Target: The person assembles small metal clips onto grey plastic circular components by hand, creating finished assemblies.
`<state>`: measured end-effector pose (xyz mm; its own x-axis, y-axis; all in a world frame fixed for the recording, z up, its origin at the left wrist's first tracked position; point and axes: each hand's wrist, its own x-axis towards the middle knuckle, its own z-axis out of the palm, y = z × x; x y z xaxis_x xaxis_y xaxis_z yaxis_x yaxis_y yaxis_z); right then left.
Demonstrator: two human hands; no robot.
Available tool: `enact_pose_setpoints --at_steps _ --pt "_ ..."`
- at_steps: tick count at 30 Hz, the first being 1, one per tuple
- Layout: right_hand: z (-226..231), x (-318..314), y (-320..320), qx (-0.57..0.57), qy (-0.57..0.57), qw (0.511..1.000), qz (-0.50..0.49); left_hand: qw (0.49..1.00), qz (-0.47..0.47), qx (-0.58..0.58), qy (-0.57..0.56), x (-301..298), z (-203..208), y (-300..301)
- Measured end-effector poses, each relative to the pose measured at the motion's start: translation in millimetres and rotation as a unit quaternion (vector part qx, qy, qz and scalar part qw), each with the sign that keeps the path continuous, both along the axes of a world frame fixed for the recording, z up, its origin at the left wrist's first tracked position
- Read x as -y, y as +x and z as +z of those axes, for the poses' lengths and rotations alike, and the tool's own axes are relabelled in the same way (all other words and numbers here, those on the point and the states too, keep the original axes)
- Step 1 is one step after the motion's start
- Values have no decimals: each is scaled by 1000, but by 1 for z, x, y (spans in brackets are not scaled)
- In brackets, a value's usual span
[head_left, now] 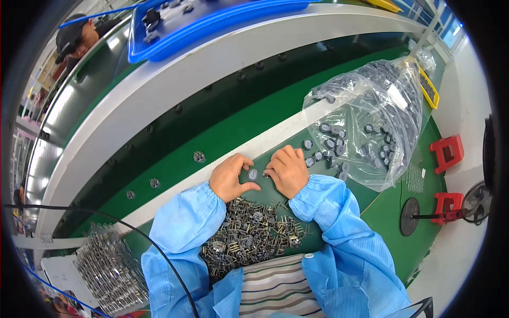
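Observation:
My left hand rests on the green tabletop, thumb and fingers apart in a loose curve. Between its fingertips and my right hand lies a small grey plastic cap, which neither hand clearly grips. My right hand has its fingers bent and pinched on a small dark part; the fingers hide most of it. Just below both hands spreads a heap of small metal-pinned components. Several loose dark caps lie right of my right hand, by the mouth of a clear plastic bag.
Beyond a white rail runs a green conveyor belt carrying spaced-out parts. A blue tray sits above it. Stacked metal pieces stand lower left, near a black cable. Red stools and a fan are at right.

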<state>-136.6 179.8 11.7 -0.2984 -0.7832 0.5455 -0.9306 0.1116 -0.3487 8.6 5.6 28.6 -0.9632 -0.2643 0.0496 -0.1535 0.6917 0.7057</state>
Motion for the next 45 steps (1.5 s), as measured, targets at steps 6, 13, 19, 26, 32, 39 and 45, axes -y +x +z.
enact_pose_setpoints --at_steps 6,13,19,26,32,39,45 --pt "0 1 5 3 10 1000 8 995 -57 -72 -40 6 -14 7" --pt "4 -1 7 6 16 1000 8 1000 -5 -30 -6 -4 -4 7" --pt "13 0 5 82 5 997 12 995 -51 -77 -40 4 -16 7" --pt "2 14 17 123 9 992 29 995 -32 -78 -44 2 -23 7" --pt "6 14 23 16 19 999 40 996 -24 -79 -40 -2 -25 7" --pt "22 -2 13 113 22 992 46 995 -18 -99 -23 5 -24 5" --pt "52 -73 4 306 206 912 177 984 124 -125 -35 56 -4 7"
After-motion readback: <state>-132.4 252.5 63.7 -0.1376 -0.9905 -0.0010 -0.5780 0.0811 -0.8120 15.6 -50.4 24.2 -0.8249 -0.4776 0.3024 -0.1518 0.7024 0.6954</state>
